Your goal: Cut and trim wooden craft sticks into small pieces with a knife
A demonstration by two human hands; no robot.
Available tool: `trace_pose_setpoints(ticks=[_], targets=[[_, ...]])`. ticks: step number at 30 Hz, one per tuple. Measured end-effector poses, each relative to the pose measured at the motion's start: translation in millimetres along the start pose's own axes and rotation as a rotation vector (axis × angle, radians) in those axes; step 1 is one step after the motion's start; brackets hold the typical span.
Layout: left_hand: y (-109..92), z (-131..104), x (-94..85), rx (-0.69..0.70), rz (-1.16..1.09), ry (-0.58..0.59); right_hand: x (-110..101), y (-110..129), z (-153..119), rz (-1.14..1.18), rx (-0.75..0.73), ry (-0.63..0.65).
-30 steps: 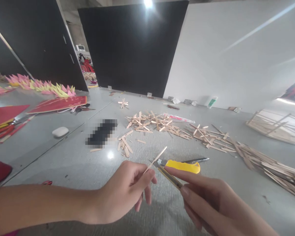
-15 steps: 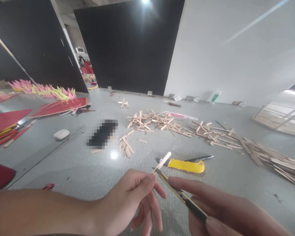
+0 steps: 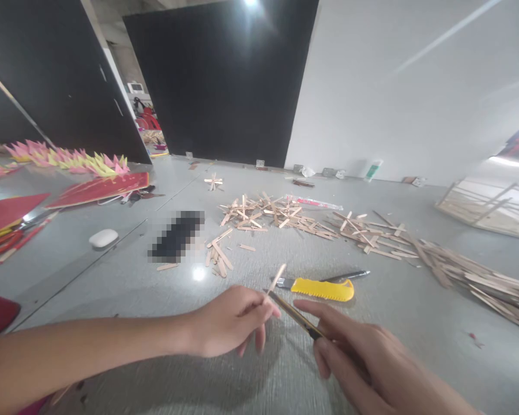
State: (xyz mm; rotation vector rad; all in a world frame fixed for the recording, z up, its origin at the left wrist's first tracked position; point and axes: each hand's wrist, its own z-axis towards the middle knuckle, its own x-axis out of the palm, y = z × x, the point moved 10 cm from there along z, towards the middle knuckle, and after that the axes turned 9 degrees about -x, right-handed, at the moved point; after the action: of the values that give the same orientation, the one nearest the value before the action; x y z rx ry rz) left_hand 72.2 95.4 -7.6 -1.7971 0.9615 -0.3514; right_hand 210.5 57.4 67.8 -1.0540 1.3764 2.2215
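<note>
My left hand (image 3: 242, 320) pinches a small wooden craft stick (image 3: 277, 278) between thumb and forefinger, its upper end pointing up and away. In my right hand (image 3: 358, 351) is a slim utility knife (image 3: 300, 319), gripped along its dark and yellow handle. The blade tip lies close beside the stick, just above my left fingertips; whether it touches, I cannot tell. Just behind the hands a yellow box cutter (image 3: 323, 289) rests on the grey table (image 3: 190, 386), with a pen (image 3: 358, 276) lying behind it.
Loose craft sticks (image 3: 281, 214) spread across the table's middle, with longer wooden strips (image 3: 450, 265) at right. A white oval object (image 3: 104, 238), red boards (image 3: 99, 189) and pink-yellow folded paper pieces (image 3: 69, 159) lie left. A black panel (image 3: 225, 86) stands behind; a stick frame (image 3: 488, 207) is far right.
The craft stick has turned so its narrow side shows. Both hands have shifted slightly, with more of the right hand in view, and the whole view has moved a little.
</note>
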Motion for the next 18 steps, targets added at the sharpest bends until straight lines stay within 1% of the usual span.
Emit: trace_pose_setpoints(ticks=[2, 4, 7, 10, 12, 14, 16, 18], targets=[[2, 2, 4.0, 0.0, -0.012, 0.068, 5, -7, 1, 0.008, 0.021, 0.021], [0, 3, 7.9, 0.015, -0.074, 0.106, 14, -10, 0, 0.068, 0.046, 0.081], [-4, 0, 12.6, 0.025, -0.12, 0.111, 25, -12, -3, 0.121, 0.06, 0.147], [-10, -4, 15.7, 0.026, -0.055, 0.104, 29, -19, -6, 0.071, 0.059, 0.138], [-12, -6, 13.2, -0.006, 0.041, 0.074, 32, -25, -9, -0.004, 0.04, 0.141], [-9, -7, 4.1, -0.055, 0.149, -0.004, 31, -29, -12, -0.097, -0.003, 0.109], [-6, -8, -5.5, -0.093, 0.22, -0.076, 27, -30, -16, -0.186, -0.083, 0.053], [-3, -6, -10.1, -0.1, 0.241, -0.107, 24, -30, -22, -0.253, -0.163, 0.018]])
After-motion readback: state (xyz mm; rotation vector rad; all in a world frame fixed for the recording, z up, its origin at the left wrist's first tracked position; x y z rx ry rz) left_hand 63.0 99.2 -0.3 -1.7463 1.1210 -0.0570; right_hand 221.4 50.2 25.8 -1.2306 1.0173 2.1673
